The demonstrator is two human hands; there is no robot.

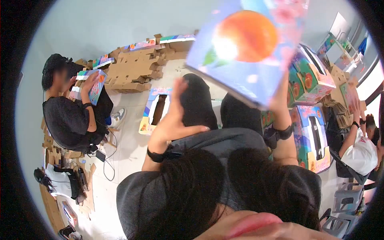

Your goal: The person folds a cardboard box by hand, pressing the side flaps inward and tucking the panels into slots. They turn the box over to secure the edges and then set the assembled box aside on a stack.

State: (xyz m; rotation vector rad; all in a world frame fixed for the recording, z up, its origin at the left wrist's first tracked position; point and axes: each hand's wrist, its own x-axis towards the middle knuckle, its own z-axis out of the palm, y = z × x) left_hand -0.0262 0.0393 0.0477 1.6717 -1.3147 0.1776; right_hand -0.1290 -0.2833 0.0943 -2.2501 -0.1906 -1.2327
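A blue and pink printed carton [240,52] with a large orange fruit on its side is raised in front of me, tilted. My right hand [281,96] grips its lower right corner; the fingers are mostly hidden behind it. To the left, my left hand [170,118] is open, thumb and fingers spread, apart from the carton. Just beyond that hand, a carton with a cut-out top [146,120] stands on the floor by my knee.
Several finished-looking cartons [314,138] are stacked at my right. Flattened brown cardboard [132,68] lies along the wall ahead. On the left a seated person [66,112] handles another carton, near a cable [112,160] on the floor. Other people [360,152] sit at right, beside grey stools [346,200].
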